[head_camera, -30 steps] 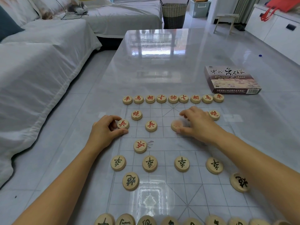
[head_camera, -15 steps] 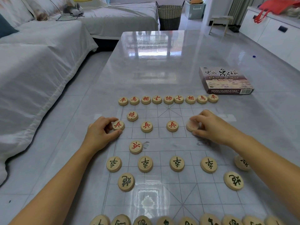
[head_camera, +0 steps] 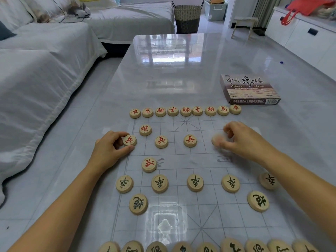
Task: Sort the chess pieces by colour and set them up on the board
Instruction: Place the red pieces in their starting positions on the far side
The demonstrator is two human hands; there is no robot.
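Note:
A transparent grid board (head_camera: 181,206) lies on the glossy table. Red-lettered wooden discs form the far row (head_camera: 185,111), and a red cannon (head_camera: 145,129) sits below its left end. My left hand (head_camera: 109,150) pinches a red soldier (head_camera: 129,140) at the board's left edge. Two more red soldiers (head_camera: 161,141) (head_camera: 190,140) stand in the same row. My right hand (head_camera: 243,140) pinches a blurred disc (head_camera: 216,140) further right. A loose red disc (head_camera: 149,164) lies near the river. Black soldiers (head_camera: 195,182) and cannons (head_camera: 138,204) line the near half.
The Chinese chess box (head_camera: 249,90) lies at the right beyond the board. A covered sofa (head_camera: 45,70) runs along the left of the table. A woven basket (head_camera: 187,17) and a small stool (head_camera: 243,24) stand on the floor far behind.
My right hand has left one red soldier in the middle of the soldier row and carried another disc rightward along it. My left hand has stayed on its soldier.

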